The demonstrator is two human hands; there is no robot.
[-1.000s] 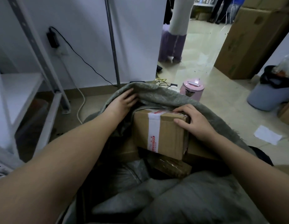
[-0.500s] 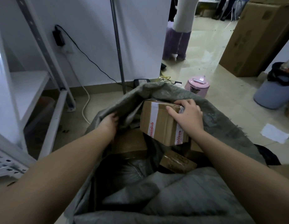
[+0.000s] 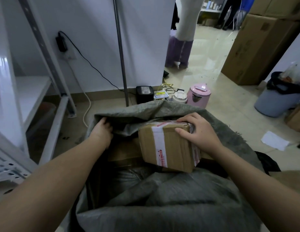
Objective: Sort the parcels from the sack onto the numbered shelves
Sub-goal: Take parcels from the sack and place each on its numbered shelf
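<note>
White metal shelf unit point(image 3: 31, 91), far left: visible tier bare, no numbers legible. Left hand point(image 3: 102, 129) grips the far-left rim of the grey woven sack point(image 3: 179, 198), fingers curled under the fabric. Brown cardboard parcel with white printed tape point(image 3: 167, 146) sits tilted in the sack mouth; right hand point(image 3: 198, 131) clasps its right end. More boxes beneath. Judgement: sorting barely begun; most parcels left.

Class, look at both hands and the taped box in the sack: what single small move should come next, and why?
Probably lift the taped cardboard box up and out of the grey sack. The right hand already grips its top right corner, the left hand holds the sack's mouth open, and the box sits on top of other parcels, nothing covering it.
</note>
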